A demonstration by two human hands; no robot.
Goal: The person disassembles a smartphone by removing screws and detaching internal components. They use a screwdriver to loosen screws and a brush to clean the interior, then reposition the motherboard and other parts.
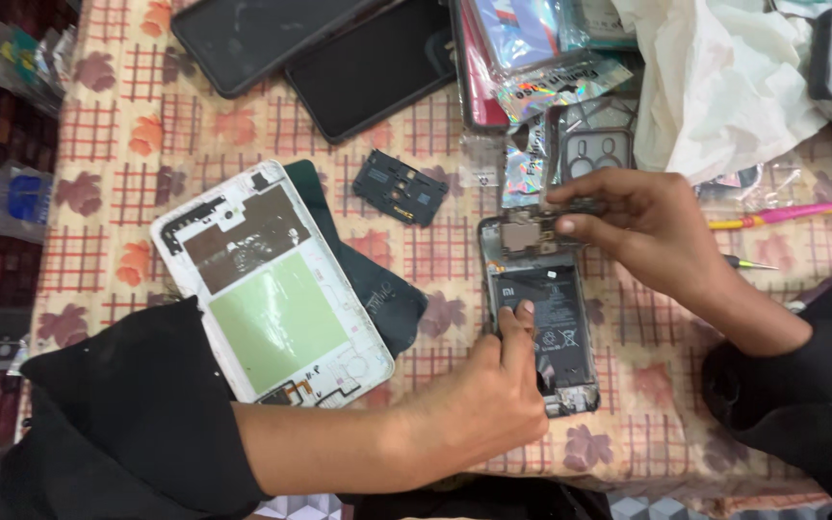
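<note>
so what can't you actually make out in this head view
- What the right hand pinches at the top of the opened phone: its fingertips cover it.
- The phone's lower left edge: the left hand hides it.
- The dark phones at the top: cut off by the frame edge.
- The tool past the right wrist: too small to identify.

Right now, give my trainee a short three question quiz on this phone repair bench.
1. True or false: the left hand rests on the opened phone.
2. Which end of that phone does the right hand pinch at? A top, B bottom.
3. What lies left of the phone: a white tablet back shell or a laptop?

Key: 1 true. 2 A. 3 the white tablet back shell.
</note>
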